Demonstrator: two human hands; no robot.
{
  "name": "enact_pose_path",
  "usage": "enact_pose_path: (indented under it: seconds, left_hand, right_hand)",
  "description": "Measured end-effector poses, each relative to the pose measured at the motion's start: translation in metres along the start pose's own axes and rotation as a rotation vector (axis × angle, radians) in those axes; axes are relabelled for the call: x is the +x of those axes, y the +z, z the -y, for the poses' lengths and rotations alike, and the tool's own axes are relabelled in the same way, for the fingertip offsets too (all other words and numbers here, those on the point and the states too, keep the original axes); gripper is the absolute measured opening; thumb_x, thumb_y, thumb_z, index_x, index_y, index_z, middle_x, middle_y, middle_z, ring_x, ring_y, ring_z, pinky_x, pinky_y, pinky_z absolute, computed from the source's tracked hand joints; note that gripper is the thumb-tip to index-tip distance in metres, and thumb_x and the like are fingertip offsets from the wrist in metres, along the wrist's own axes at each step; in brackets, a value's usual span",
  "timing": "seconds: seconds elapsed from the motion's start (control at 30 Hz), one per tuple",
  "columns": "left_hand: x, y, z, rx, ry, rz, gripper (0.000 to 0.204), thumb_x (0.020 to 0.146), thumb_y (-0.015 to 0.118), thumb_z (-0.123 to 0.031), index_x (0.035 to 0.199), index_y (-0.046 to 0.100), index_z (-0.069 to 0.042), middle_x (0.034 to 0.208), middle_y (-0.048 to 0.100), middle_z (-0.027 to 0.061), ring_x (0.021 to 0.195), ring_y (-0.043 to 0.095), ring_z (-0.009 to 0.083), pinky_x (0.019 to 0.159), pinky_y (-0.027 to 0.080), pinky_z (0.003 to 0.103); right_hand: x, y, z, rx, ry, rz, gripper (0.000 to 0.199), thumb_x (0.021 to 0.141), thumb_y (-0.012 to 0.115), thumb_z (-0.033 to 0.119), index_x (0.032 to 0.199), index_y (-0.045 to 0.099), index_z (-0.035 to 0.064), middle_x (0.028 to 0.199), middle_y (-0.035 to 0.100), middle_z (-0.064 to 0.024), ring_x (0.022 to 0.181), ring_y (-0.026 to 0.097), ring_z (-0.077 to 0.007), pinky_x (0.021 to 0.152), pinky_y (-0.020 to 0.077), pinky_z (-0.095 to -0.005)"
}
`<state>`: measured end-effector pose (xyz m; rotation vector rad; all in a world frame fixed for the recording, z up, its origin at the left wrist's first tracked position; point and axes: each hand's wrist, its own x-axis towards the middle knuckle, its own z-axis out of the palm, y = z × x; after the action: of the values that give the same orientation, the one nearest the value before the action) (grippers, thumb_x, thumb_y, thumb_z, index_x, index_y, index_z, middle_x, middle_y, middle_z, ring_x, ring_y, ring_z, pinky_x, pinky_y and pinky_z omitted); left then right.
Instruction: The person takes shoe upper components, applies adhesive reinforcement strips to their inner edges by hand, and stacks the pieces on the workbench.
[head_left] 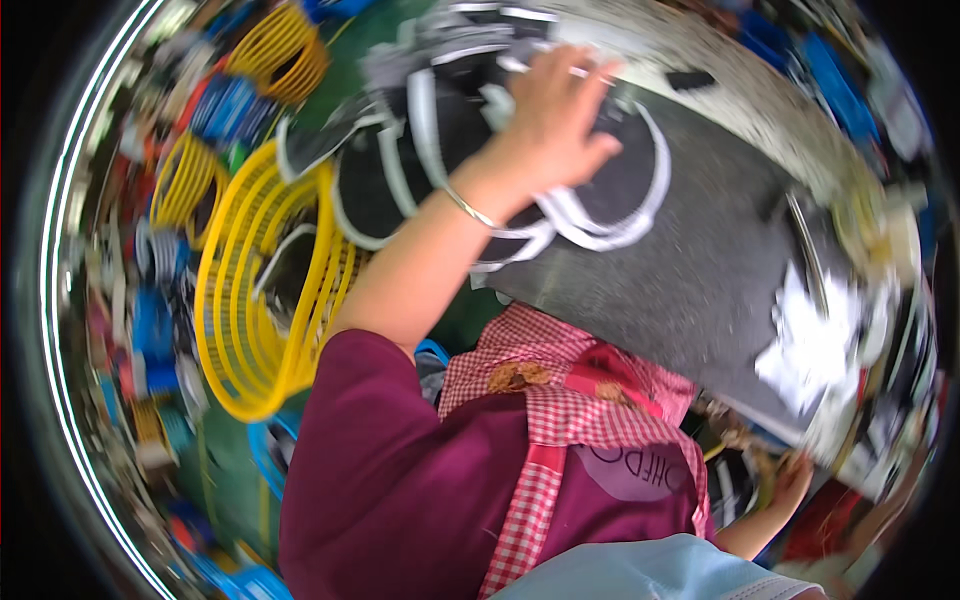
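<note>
My left hand (562,122) is stretched over the far part of the dark work surface, its fingers spread apart and slightly blurred. Under and around it lie curved black fabric pieces with white edging (640,200), which look like shoe uppers. Whether the palm presses on them I cannot tell. More of these pieces (365,190) overlap to the left and hang over the table's edge. Low on the right, my right hand (794,482) is beside the table's near edge. Its fingers are small and unclear, and black-and-white pieces (735,480) show next to it.
A yellow plastic basket (215,300) stands left of the table, with a dark piece inside. On the dark table (660,290), white scraps (805,345) lie at the right under a long metal tool (808,250). A small black object (690,78) sits near the far edge.
</note>
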<state>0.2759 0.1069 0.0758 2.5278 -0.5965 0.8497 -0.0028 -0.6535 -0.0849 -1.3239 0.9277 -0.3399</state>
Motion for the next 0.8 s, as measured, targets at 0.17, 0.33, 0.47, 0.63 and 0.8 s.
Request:
enact_pose_path:
  seconds: [0.17,0.33,0.47,0.63,0.8]
  left_hand:
    - [-0.090,-0.083,0.011,-0.081,-0.136,-0.213,0.067,0.081,0.082,-0.018,0.142,0.055,-0.010,0.138,0.058,0.0123,0.132,0.053,0.0339,0.112,0.039,0.046]
    - [-0.144,-0.200,0.126,-0.034,-0.770,-0.289,0.057,0.088,0.078,-0.022,0.139,0.056,-0.008,0.134,0.065,0.0095,0.125,0.060,0.0225,0.105,0.046,0.039]
    - [-0.152,-0.221,0.228,0.030,-0.754,0.136,0.095,0.075,0.086,-0.020,0.157,0.037,-0.019,0.156,0.047,0.0139,0.145,0.043,0.0301,0.119,0.032,0.047]
    - [-0.138,-0.178,0.277,0.481,-0.716,0.842,0.098,0.076,0.076,-0.010,0.160,0.030,-0.029,0.160,0.040,0.0133,0.153,0.027,0.0370,0.121,0.018,0.064]
    - [-0.101,-0.195,0.357,0.571,-0.640,0.484,0.021,0.084,0.069,-0.010,0.102,0.075,-0.019,0.088,0.073,0.0148,0.087,0.070,0.0394,0.078,0.058,0.049]
  right_hand:
    - [-0.018,0.031,0.038,-1.396,-0.035,-0.763,0.065,0.092,0.067,0.056,0.135,0.061,0.0068,0.130,0.065,-0.0143,0.120,0.060,-0.0286,0.101,0.0472,-0.0408]
    - [-0.092,0.234,0.057,-1.180,-1.266,-0.452,0.067,0.093,0.075,0.040,0.141,0.054,-0.0011,0.138,0.060,-0.0168,0.130,0.053,-0.0345,0.105,0.0451,-0.0518]
    - [-0.182,0.406,0.028,-1.044,-1.501,0.214,0.057,0.096,0.072,0.021,0.143,0.049,-0.0026,0.140,0.054,-0.0193,0.128,0.051,-0.0351,0.105,0.0434,-0.0507]
    - [-0.249,0.488,0.030,-1.007,-1.757,0.596,0.049,0.095,0.068,0.009,0.139,0.051,-0.0030,0.135,0.053,-0.0202,0.124,0.050,-0.0380,0.104,0.0397,-0.0513]
    - [-0.244,0.506,0.036,-1.012,-1.485,0.505,0.042,0.099,0.064,0.012,0.137,0.054,-0.0024,0.134,0.053,-0.0191,0.109,0.052,-0.0298,0.080,0.0448,-0.0404]
